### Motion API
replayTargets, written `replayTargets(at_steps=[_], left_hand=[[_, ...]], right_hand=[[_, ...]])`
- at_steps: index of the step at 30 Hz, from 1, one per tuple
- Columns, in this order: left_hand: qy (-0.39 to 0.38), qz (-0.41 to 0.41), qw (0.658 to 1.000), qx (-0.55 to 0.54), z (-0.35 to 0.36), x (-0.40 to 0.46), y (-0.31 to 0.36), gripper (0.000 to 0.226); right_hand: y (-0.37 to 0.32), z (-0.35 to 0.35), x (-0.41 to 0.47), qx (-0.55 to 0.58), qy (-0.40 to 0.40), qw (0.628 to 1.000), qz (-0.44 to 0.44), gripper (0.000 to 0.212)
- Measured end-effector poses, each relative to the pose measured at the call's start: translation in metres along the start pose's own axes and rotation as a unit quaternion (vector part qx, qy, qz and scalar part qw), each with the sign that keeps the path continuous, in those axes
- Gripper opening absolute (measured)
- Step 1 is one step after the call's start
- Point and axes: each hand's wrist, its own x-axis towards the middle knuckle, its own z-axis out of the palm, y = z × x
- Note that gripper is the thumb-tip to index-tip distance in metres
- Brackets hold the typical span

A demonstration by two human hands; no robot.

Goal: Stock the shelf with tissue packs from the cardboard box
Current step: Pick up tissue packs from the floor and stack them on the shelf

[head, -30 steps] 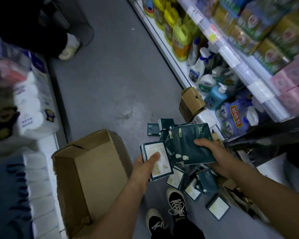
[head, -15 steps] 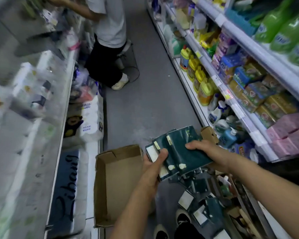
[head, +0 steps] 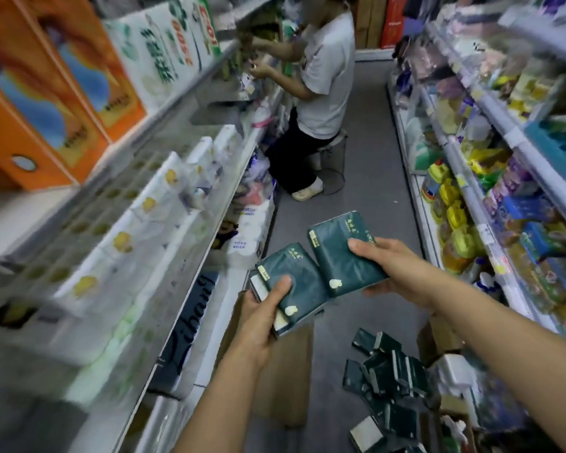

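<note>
Green tissue packs (head: 288, 289) gripped by left hand (head: 258, 317), another pack (head: 342, 256) clasped in right hand (head: 396, 269), fingers curled

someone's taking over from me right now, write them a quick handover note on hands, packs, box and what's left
Left hand grips a small stack of green tissue packs, thumb on top.
Right hand grips another green pack, held beside the stack.
Cardboard box sits on the floor below the hands, mostly hidden.
Loose packs lie in a pile on the floor to the right.
Done: packs picked up.
Left: place the held packs on a shelf, then shelve the floor pile.
</note>
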Motion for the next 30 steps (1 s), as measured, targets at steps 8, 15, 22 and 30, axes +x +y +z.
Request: replayTargets(at_steps=[8, 15, 22, 30], left_hand=[[0.041, 0.046, 0.995, -0.079, -0.018, -0.069, 0.025, 0.077], [0.102, 0.089, 0.978, -0.158, -0.026, -0.118, 0.039, 0.058], [0.206, 0.148, 0.953, -0.166, -0.05, -0.166, 0.051, 0.064], [0.277, 0.229, 0.904, -0.234, -0.099, -0.233, 0.075, 0.056]], right_hand=[[-0.041, 0.042, -0.008, -0.107, -0.077, 0.988, -0.084, 0.034], [-0.068, 0.087, -0.017, -0.167, -0.208, 0.954, -0.139, 0.025], [-0.088, 0.135, -0.014, -0.226, -0.296, 0.914, -0.161, 0.03], [-0.12, 0.233, -0.036, -0.232, -0.412, 0.861, -0.186, 0.028]])
